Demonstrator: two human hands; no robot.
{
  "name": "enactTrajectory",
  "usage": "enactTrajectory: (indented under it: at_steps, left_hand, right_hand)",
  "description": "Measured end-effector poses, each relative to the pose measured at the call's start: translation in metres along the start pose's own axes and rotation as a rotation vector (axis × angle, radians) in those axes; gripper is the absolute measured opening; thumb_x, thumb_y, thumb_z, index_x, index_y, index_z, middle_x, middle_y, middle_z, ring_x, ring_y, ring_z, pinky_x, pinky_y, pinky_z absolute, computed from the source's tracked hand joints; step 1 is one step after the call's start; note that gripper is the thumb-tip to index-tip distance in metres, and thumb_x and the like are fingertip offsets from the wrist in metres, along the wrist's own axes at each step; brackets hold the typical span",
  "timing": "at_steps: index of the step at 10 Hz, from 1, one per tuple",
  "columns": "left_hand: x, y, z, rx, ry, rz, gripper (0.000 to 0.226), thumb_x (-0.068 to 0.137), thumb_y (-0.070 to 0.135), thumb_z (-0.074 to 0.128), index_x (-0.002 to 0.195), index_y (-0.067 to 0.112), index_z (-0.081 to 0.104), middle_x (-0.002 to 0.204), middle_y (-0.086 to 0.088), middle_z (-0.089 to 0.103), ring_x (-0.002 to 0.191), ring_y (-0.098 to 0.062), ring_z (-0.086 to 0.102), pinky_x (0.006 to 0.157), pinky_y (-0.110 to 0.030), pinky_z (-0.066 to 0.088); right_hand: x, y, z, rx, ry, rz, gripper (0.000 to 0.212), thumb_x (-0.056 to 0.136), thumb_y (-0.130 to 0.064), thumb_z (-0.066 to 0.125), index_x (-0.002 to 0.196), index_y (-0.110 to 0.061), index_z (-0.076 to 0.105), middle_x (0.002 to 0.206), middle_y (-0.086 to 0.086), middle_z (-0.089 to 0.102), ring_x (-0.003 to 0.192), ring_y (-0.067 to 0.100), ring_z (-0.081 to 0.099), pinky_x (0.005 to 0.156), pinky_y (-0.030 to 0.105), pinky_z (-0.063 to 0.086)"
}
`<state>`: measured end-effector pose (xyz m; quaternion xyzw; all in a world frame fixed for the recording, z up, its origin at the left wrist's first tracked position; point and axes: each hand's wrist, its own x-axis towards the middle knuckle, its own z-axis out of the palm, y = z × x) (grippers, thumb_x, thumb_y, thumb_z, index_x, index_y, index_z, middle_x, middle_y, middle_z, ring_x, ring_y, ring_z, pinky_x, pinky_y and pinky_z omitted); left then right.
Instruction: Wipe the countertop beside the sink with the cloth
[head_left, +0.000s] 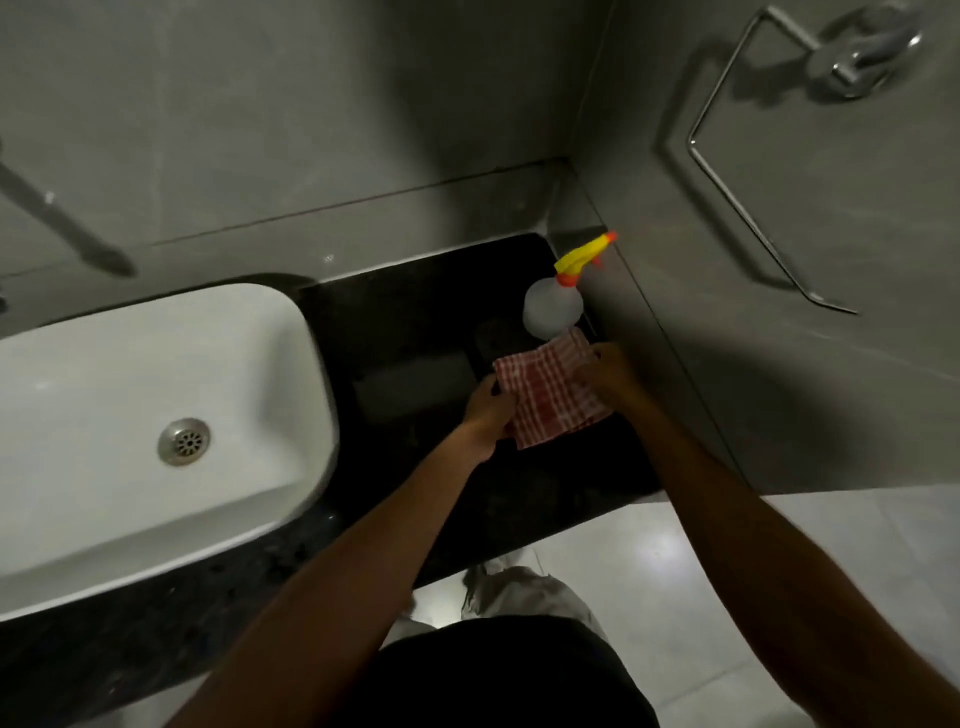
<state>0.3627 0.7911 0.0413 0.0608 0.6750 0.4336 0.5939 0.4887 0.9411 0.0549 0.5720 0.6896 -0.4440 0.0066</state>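
Gripping the red checked cloth (550, 395) with both hands, left hand (488, 410) closed on its left edge, right hand (608, 371) on its right edge. Lying on the dark countertop (415, 322) right of the white sink (156, 415), just near of the spray bottle (553, 306).

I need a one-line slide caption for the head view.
Both hands, left hand and right hand, hold checked cloth on dark countertop.
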Motion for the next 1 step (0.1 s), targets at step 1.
enactTrajectory:
  at_steps: [1]
  left_hand:
    - [-0.0043, 0.0011, 0.006, 0.122, 0.154, 0.092, 0.043, 0.108, 0.015, 0.047, 0.151, 0.015, 0.05, 0.146, -0.011, 0.061, 0.126, -0.029, 0.062, 0.104, -0.036, 0.053]
  right_hand:
    - [0.008, 0.0024, 0.0027, -0.196, 0.074, -0.061, 0.029, 0.1, -0.01, 0.056, 0.123, 0.005, 0.065, 0.126, 0.025, 0.066, 0.115, 0.043, 0.065, 0.093, 0.047, 0.056]
